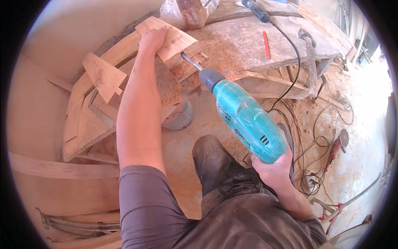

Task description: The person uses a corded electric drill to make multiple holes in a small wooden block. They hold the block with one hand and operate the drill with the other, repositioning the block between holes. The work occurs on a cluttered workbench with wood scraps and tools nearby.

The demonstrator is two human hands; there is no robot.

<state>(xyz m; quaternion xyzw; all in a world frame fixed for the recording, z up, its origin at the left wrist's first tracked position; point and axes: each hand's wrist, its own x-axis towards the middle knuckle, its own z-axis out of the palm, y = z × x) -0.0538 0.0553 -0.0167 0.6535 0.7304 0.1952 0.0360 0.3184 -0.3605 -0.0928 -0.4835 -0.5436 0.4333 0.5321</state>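
Note:
My left hand [153, 40] is closed over the far side of a pale wooden board [176, 43], pressing it down on the workbench [236, 39]. In my right hand [275, 166] is a teal power drill [248, 118], gripped by its rear handle, which my hand mostly hides. The drill points away from me to the upper left. Its metal bit [191, 61] meets the near end of the board, and the tip is out of sight in or against the wood. Wood shavings [224, 62] lie around the board.
A red pencil [266, 44], a corded tool [256, 10] and a hammer-like tool [310, 58] lie on the bench. Left of my arm rests a cut wooden piece [103, 76]. Below stands a bucket [180, 116]. An angle grinder [336, 147] and tangled cords [311, 178] lie on the floor.

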